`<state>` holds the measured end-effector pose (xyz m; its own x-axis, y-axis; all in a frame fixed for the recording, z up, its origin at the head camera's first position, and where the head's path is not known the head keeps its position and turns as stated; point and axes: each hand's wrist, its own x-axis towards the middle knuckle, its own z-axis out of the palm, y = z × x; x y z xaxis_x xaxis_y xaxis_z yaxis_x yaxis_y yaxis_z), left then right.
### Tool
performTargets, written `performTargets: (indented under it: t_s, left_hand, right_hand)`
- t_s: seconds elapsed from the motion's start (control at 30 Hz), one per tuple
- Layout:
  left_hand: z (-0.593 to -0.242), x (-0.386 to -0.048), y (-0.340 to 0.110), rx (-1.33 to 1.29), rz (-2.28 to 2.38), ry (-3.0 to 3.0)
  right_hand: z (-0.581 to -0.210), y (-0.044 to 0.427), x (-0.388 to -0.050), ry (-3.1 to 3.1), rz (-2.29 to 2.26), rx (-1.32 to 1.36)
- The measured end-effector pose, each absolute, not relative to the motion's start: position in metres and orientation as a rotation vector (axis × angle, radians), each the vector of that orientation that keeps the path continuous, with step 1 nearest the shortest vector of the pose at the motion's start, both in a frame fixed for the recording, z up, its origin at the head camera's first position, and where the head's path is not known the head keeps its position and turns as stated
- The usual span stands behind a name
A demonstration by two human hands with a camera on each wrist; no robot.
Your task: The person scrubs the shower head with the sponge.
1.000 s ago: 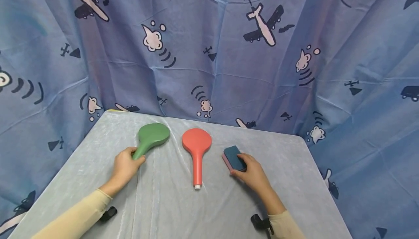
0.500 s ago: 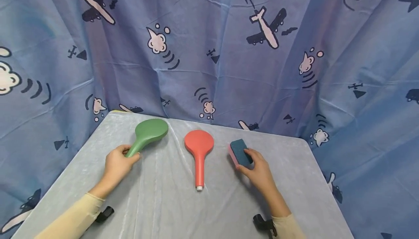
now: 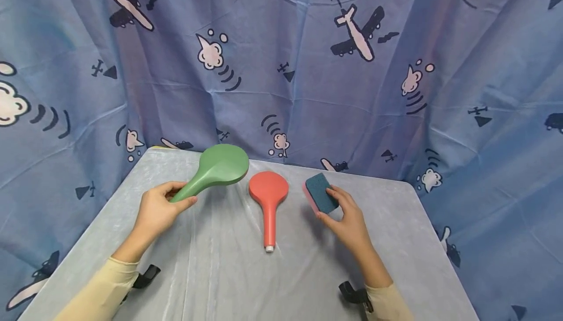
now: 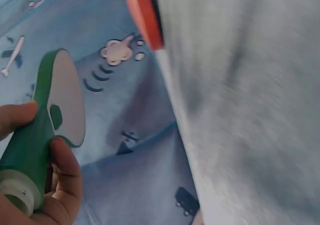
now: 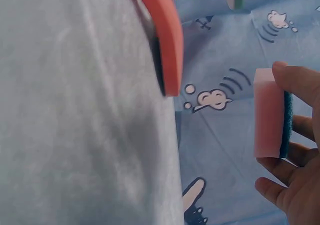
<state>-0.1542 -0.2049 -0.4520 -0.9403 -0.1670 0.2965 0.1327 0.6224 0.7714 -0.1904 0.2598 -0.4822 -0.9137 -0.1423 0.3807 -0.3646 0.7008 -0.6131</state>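
My left hand [image 3: 160, 208] grips the handle of a green shower head [image 3: 223, 164], raised over the table with its round head tilted up to the right. In the left wrist view the shower head [image 4: 45, 95] shows a pale face and a white threaded handle end [image 4: 21, 190]. A red shower head [image 3: 269, 189] lies face down on the table between my hands, its handle toward me. My right hand [image 3: 352, 221] pinches a sponge [image 3: 322, 193], teal on top and pink below, held above the table. The right wrist view shows the thick pink side of the sponge [image 5: 269, 115].
A pale grey cloth covers the table [image 3: 246, 282]. Behind it and at both sides hangs a blue curtain [image 3: 246, 67] printed with planes and clouds. A black strap mount [image 3: 147, 277] sits at the left wrist and another mount [image 3: 352, 291] at the right.
My left hand has lifted the green shower head, its head moving up and to the right. The sponge has risen a little in my right hand. The red shower head stays put.
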Motion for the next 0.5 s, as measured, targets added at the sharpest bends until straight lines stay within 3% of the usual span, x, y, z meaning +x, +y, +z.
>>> performTargets:
  t_s: [0.5]
  left_hand:
    - [-0.438, -0.151, -0.174, -0.202, -1.368, -2.447]
  right_hand:
    - [-0.451, 0.254, -0.18, -2.46, 1.008, 0.462]
